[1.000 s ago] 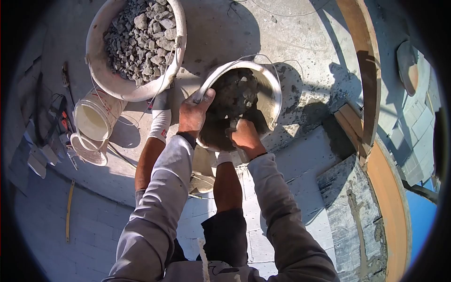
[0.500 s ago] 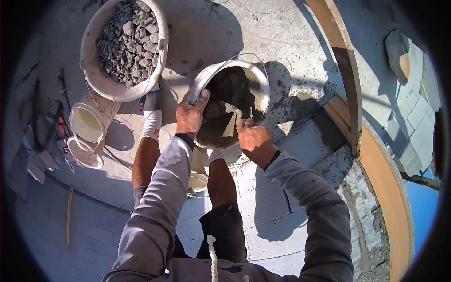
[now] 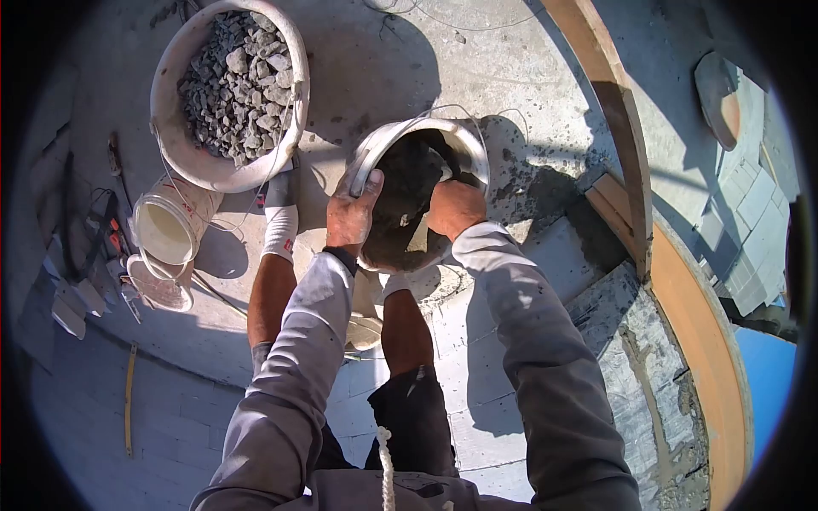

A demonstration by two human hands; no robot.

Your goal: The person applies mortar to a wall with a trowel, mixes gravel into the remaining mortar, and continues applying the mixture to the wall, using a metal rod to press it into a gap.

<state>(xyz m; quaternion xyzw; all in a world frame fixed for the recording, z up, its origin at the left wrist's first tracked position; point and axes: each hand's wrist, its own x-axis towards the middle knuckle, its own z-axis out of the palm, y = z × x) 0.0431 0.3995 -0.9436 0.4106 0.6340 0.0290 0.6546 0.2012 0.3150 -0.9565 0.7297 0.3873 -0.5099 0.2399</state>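
A pale bucket (image 3: pixel 474 146) stands tilted in front of me, its mouth facing up and towards me, with dark grey wet mix (image 3: pixel 407 183) inside. My left hand (image 3: pixel 351 213) is closed on the bucket's left rim, thumb over the edge. My right hand (image 3: pixel 456 207) is a fist over the mouth's right side, reaching into the bucket. Whatever the right fingers hold is hidden by the fist and the shadow. The thin wire handle (image 3: pixel 443 107) lies back beyond the far rim.
A large tub (image 3: pixel 298 102) of broken stone stands at upper left. Below it are a smaller white bucket (image 3: pixel 183 213) and scattered tools (image 3: pixel 111 234). A curved wooden form (image 3: pixel 694 341) bounds the right side. My feet straddle the area just before the bucket.
My right hand has moved forward and further into the bucket, with its forearm now straighter. My left hand keeps hold of the rim.
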